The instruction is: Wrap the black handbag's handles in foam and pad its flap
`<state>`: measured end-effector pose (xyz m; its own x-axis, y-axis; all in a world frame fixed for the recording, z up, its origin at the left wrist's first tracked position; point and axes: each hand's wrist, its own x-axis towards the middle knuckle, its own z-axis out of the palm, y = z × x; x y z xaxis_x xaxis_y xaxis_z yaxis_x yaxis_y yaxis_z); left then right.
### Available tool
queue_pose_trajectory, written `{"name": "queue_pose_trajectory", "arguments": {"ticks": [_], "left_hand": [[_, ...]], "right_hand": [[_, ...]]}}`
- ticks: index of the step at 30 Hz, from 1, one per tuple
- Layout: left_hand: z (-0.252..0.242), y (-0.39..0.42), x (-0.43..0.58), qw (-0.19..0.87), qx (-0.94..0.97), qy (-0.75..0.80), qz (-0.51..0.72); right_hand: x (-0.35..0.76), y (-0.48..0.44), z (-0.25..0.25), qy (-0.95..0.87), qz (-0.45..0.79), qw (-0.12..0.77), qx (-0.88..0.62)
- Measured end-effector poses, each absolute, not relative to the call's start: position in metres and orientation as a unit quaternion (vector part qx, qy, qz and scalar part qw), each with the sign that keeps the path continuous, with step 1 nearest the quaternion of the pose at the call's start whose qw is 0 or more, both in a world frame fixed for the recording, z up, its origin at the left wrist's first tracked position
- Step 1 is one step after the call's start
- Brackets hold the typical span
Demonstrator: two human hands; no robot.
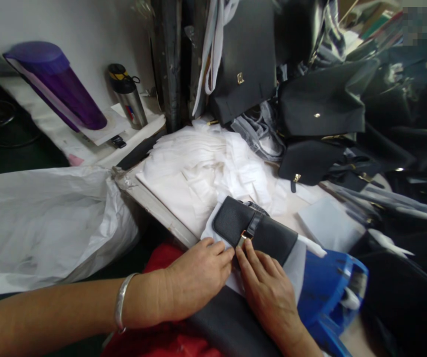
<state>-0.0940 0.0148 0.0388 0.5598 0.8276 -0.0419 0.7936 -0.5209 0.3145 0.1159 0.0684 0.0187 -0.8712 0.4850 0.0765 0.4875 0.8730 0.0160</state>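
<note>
A small black bag [231, 220] with a strap and a gold-coloured clasp [242, 239] lies on thin white wrapping sheet in front of me. My left hand [196, 275], with a silver bangle at the wrist, has its fingers bent together at the bag's near edge, just left of the clasp. From the other side, my right hand [267, 285] rests its fingertips on the clasp and the flap; its thumb is hidden. Both hands hold the bag at this edge. Dark material [231, 322] lies across my lap below.
White sheets [202, 163] are heaped on the table beyond. Several black bags [321, 99] pile up at the right and back. A blue plastic basket [332, 292] stands at my right, a white plastic sack [49, 218] at left. A purple bottle [60, 89] and a steel flask [133, 101] stand on a ledge.
</note>
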Motion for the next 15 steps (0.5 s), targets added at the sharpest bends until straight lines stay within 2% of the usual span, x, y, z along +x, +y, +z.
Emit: {"name": "queue_pose_trajectory", "arguments": {"ticks": [15], "left_hand": [[0.0401,0.0145,-0.0946,0.159,0.858,0.481,0.08]], "right_hand": [[0.1202,0.0655,0.0257,-0.968,-0.008,0.044,-0.248]]}}
